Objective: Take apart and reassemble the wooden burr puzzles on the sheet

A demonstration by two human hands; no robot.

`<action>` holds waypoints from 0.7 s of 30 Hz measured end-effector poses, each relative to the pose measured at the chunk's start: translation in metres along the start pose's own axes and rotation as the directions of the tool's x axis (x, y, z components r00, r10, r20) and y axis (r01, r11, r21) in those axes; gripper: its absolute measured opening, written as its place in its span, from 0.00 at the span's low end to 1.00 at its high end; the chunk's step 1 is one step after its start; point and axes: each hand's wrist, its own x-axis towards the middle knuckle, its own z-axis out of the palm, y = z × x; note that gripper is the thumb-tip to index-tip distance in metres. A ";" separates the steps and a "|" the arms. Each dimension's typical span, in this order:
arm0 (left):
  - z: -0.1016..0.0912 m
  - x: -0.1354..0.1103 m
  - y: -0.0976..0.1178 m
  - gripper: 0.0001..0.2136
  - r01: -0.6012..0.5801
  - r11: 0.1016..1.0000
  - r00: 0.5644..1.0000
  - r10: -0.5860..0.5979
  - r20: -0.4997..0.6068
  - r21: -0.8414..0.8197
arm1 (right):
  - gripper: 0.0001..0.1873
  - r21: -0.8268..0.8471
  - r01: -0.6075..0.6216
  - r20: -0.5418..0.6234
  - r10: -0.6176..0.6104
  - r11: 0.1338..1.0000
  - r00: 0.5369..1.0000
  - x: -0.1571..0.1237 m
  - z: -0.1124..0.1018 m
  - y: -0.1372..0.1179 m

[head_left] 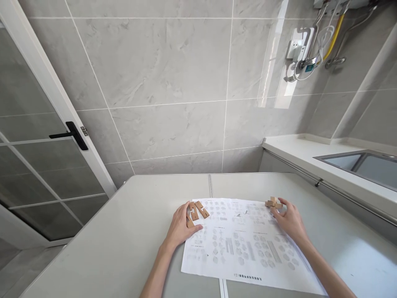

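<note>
My left hand [181, 225] rests at the left edge of a printed paper sheet [226, 271], thumb spread away from the fingers. Inside its curve lies a flat brown wooden piece [189, 222], partly covered by the hand. Just beside the fingertips are two more flat wooden pieces, one notched [194, 211] and one longer [202, 210]. At the sheet's far right corner, my right hand [290, 217] has its thumb and index finger closed on a small assembly of pale interlocking wooden blocks [273, 203]. Its other fingers are partly hidden.
The sheet, printed with rows of grey figures, lies on a pale table [118, 244] with a seam down its middle. Behind is a tiled wall [170, 82]. A glass door [40, 165] stands left; a counter [288, 145] with a sink [366, 163] runs along the right.
</note>
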 end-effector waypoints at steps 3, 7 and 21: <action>-0.001 0.002 -0.003 0.46 -0.007 1.000 1.000 0.007 -0.006 -0.013 | 0.34 0.021 0.005 0.072 -0.006 1.000 0.997 -0.004 0.008 0.005; 0.002 0.004 -0.009 0.45 -0.025 0.999 1.000 0.025 0.000 0.042 | 0.33 0.065 0.004 0.072 -0.009 0.998 0.997 -0.008 0.010 0.010; 0.006 0.007 -0.018 0.42 -0.080 0.988 0.997 0.080 0.002 0.135 | 0.28 0.109 0.049 0.065 -0.056 0.993 0.996 -0.007 0.009 0.016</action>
